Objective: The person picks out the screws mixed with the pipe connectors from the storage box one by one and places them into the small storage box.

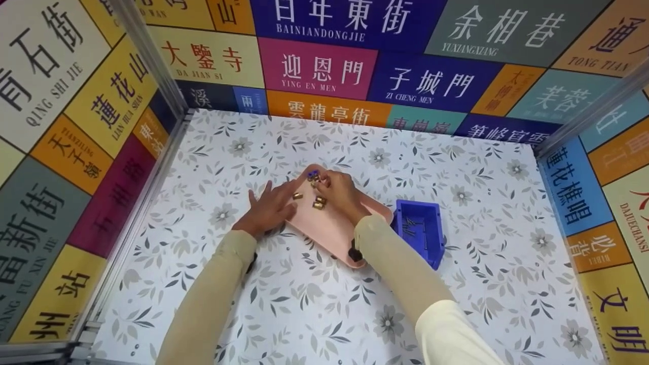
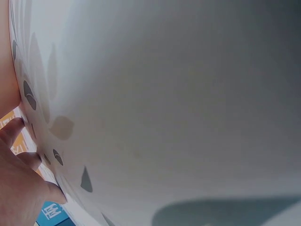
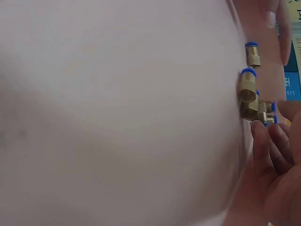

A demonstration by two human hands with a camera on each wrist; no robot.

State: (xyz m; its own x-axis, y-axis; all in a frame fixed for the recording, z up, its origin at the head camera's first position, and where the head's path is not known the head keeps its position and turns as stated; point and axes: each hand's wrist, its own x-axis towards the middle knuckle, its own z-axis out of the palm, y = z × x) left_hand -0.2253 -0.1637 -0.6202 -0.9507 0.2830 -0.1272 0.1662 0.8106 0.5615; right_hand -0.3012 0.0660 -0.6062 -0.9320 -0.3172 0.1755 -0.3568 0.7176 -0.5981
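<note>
The left hand (image 1: pixel 268 208) lies flat with fingers spread and straight, resting on the left edge of the pale pink plastic tray (image 1: pixel 334 230), which sits on the floral-patterned bench (image 1: pixel 304 304). On the tray lie small brass fittings with blue collars (image 1: pixel 317 203), scattered near its far corner. The right hand (image 1: pixel 339 195) is over the tray's far end, its curled fingers (image 3: pixel 268 141) pinching one of those fittings. Just right of the tray stands a blue plastic bin (image 1: pixel 421 228) holding small dark parts.

Blue bin (image 1: pixel 431 213) (small dark parts inside) on floral tabletop (image 1: pixel 456 304); sign-covered walls (image 1: pixel 314 66) around.
</note>
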